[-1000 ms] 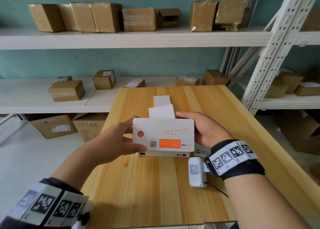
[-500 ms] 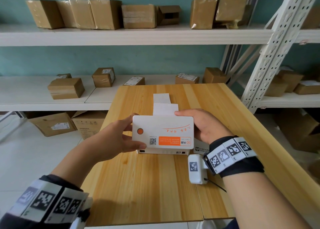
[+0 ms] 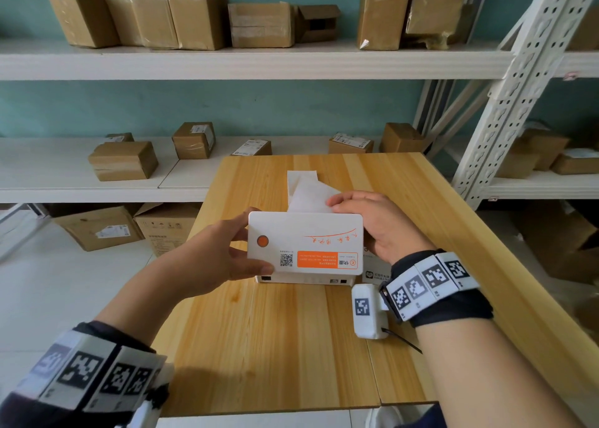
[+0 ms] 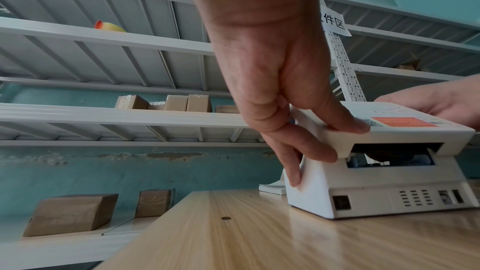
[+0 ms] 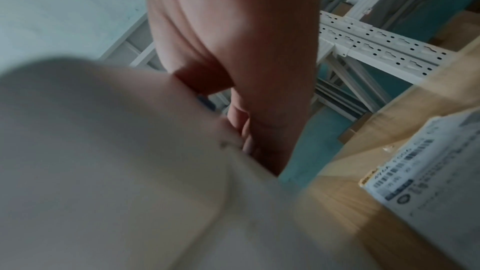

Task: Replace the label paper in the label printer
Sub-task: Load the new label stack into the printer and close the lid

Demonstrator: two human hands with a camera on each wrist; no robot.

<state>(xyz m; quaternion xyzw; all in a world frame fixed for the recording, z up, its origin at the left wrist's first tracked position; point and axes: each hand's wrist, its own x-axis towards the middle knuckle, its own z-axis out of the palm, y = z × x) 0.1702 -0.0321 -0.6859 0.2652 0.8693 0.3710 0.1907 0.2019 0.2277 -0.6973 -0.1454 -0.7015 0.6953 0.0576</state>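
1. Head view: white label printer (image 3: 304,249) on a wooden table (image 3: 275,346), lid raised. Left hand (image 3: 223,256) pinches the lid's left edge, thumb on top near the orange button.
2. Head view only: right hand (image 3: 372,226) at the lid's right edge, fingertips on the white label paper (image 3: 308,191) sticking up just beyond them; a flat stack lies further back.
3. Left wrist view adds: lid tilted open, dark gap under the fingers (image 4: 311,149), which curl round the lid corner & body side.
4. Right wrist view: blurred, dim; right fingers' grip can't be told. A labelled box sits to the right of the fingers.
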